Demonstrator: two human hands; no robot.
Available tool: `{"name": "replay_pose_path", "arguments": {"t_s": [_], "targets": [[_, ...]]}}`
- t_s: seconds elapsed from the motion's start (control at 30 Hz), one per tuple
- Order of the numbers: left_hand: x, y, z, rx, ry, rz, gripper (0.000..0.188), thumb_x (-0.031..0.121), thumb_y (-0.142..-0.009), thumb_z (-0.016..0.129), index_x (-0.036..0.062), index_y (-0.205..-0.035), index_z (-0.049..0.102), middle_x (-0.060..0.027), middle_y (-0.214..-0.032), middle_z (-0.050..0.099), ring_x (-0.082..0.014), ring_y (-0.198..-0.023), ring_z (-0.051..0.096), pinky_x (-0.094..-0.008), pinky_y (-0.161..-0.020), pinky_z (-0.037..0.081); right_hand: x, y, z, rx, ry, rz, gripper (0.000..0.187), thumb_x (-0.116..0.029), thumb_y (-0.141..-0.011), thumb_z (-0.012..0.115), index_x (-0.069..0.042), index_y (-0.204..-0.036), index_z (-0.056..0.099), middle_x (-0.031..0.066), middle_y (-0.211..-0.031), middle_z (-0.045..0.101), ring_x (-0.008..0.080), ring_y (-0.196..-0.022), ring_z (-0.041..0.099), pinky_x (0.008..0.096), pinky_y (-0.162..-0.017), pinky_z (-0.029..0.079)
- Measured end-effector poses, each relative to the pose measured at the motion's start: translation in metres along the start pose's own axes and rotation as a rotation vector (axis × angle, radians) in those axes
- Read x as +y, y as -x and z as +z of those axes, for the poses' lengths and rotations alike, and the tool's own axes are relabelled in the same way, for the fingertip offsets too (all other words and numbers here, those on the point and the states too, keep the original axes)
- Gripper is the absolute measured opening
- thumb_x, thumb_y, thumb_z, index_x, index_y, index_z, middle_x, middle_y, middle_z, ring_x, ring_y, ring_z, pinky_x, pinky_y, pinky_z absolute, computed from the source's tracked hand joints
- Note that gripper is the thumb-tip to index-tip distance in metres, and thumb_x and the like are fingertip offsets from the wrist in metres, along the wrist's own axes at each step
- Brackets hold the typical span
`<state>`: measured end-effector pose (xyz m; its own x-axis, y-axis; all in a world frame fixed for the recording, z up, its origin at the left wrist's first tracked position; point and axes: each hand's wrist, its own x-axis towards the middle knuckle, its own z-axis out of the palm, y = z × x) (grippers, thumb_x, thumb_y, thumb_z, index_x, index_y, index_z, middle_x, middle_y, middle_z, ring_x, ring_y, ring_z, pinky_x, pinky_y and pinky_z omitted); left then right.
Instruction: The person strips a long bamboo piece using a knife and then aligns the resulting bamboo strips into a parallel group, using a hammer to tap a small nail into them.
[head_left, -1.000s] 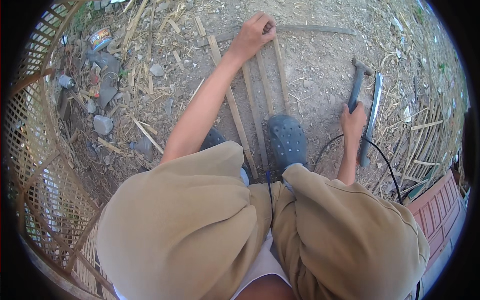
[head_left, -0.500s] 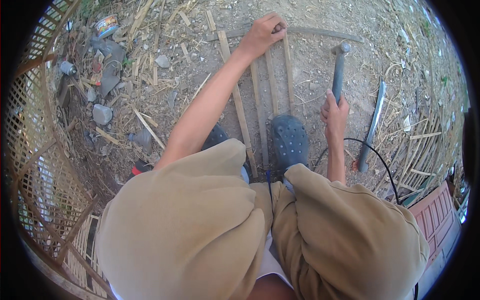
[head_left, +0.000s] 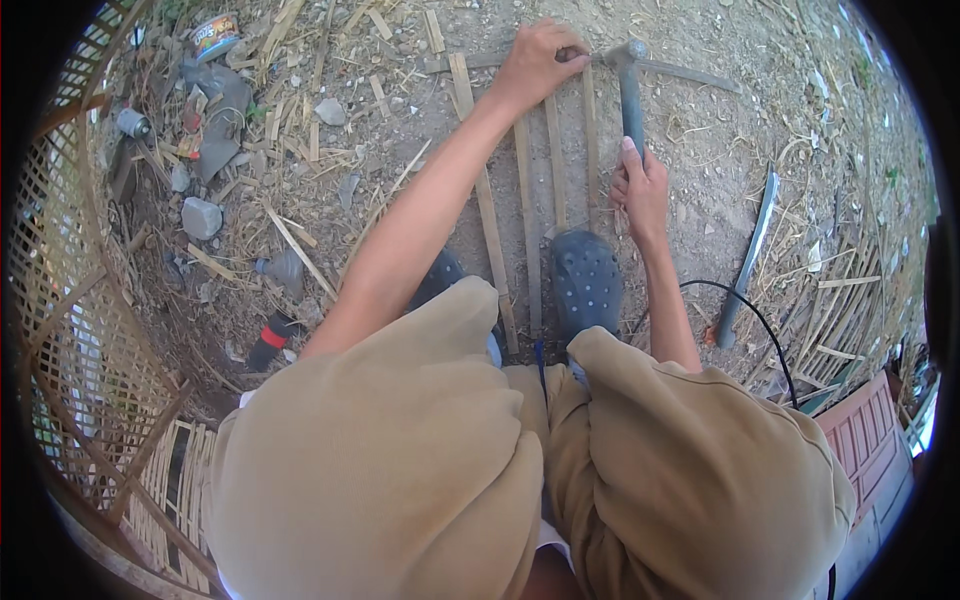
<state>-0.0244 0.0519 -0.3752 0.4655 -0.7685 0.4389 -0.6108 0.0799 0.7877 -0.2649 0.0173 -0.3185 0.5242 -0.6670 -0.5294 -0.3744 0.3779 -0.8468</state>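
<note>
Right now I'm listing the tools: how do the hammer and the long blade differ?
The hammer is gripped in the right hand, while the long blade lies untouched on the ground. The hammer has a blunt crosswise head; the long blade shows a bright, shiny stretch. Both are long and narrow.

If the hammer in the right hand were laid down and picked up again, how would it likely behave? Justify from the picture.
The hammer would probably feel head-heavy, with its bulky, metallic-looking head at one end of a slimmer handle. It should stay stiff, as the handle looks straight. The jutting head would likely stop it rolling far.
</note>
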Motion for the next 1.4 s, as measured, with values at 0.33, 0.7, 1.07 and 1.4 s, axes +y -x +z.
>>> {"name": "replay_pose_path", "arguments": {"t_s": [0.33, 0.7, 1.07, 1.4], "targets": [[-0.004, 0.002, 0.002, 0.016, 0.071, -0.078, 0.014, 0.012, -0.079, 0.081, 0.0066, -0.091, 0.078, -0.011, -0.084, 0.073, -0.0281, -0.072, 0.069, -0.0387, -0.07, 0.056, -0.015, -0.01, -0.007, 0.05, 0.739, -0.286, 0.044, -0.034, -0.105, 0.061, 0.007, -0.089, 0.059, 0.0114, -0.063, 0.055, 0.021, -0.059, 0.054, 0.042, -0.057, 0.043], [-0.003, 0.003, -0.003, -0.019, 0.057, -0.106, 0.013, 0.013, -0.079, 0.082, 0.0061, -0.09, 0.078, -0.0103, -0.084, 0.073, -0.0266, -0.072, 0.069, -0.0373, -0.069, 0.057, -0.006, -0.009, -0.003, 0.064, 0.393, -0.249, 0.049, -0.04, -0.108, 0.055, 0.003, -0.084, 0.059, 0.005, -0.058, 0.051, 0.0129, -0.054, 0.05, 0.0343, -0.051, 0.038], [-0.006, 0.005, -0.002, -0.03, 0.023, -0.142, 0.016, 0.014, -0.078, 0.084, 0.0046, -0.089, 0.078, -0.0118, -0.083, 0.073, -0.0277, -0.074, 0.07, -0.0375, -0.069, 0.057, -0.007, -0.011, -0.001, 0.052, 0.623, -0.417, 0.043, -0.036, -0.109, 0.053, 0.003, -0.091, 0.059, 0.0117, -0.058, 0.052, 0.0179, -0.051, 0.051, 0.0395, -0.049, 0.039], [-0.005, 0.003, 0.001, 0.015, 0.055, -0.083, 0.014, 0.014, -0.079, 0.084, 0.0058, -0.091, 0.08, -0.012, -0.082, 0.074, -0.0274, -0.073, 0.072, -0.0359, -0.069, 0.058, -0.016, -0.006, -0.006, 0.072, 0.731, -0.473, 0.038, -0.032, -0.109, 0.052, 0.004, -0.096, 0.06, 0.0168, -0.06, 0.051, 0.0249, -0.051, 0.049, 0.0424, -0.052, 0.039]]}}
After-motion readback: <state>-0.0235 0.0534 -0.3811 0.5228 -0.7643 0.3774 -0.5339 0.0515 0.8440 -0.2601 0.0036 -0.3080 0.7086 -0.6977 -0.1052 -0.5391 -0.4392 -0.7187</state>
